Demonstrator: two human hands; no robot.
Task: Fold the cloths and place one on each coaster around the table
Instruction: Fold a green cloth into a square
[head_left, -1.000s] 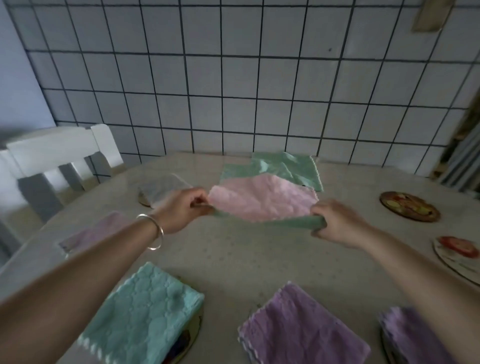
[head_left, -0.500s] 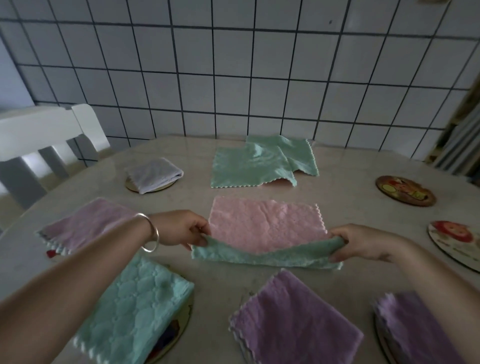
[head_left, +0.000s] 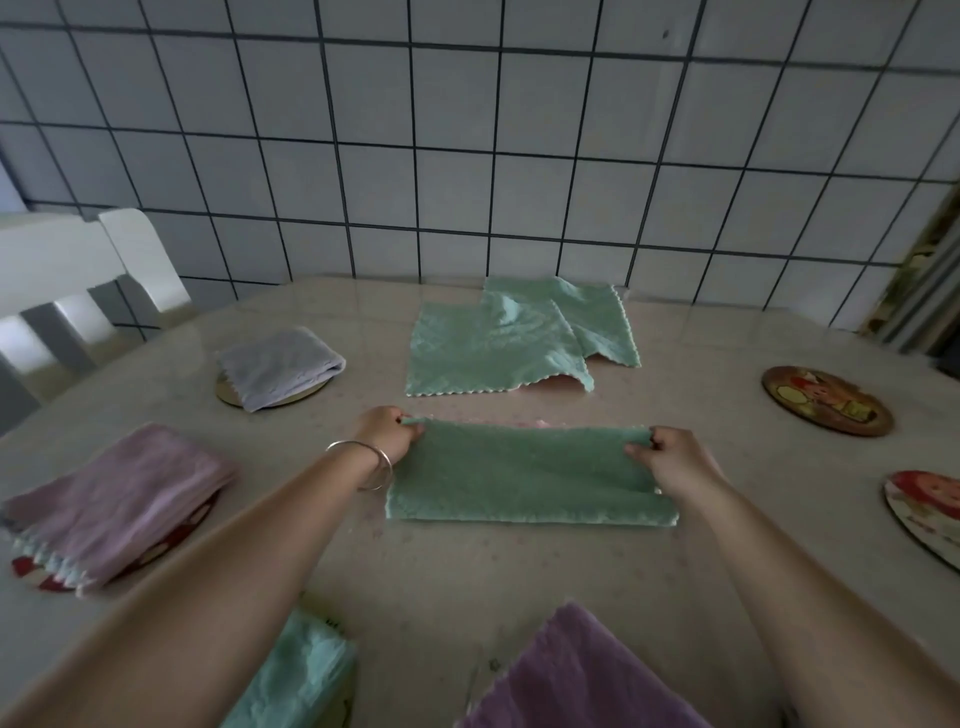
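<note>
Left hand (head_left: 387, 434) and right hand (head_left: 670, 460) are each pinching a far corner of the folded green cloth (head_left: 524, 475), their grip closed on it; it's lying flat mid-surface (head_left: 467, 582).

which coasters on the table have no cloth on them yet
The two picture coasters on the right: the dark-rimmed one farther back and the pale one at the right edge. The left-side coasters carry folded cloths.
</note>
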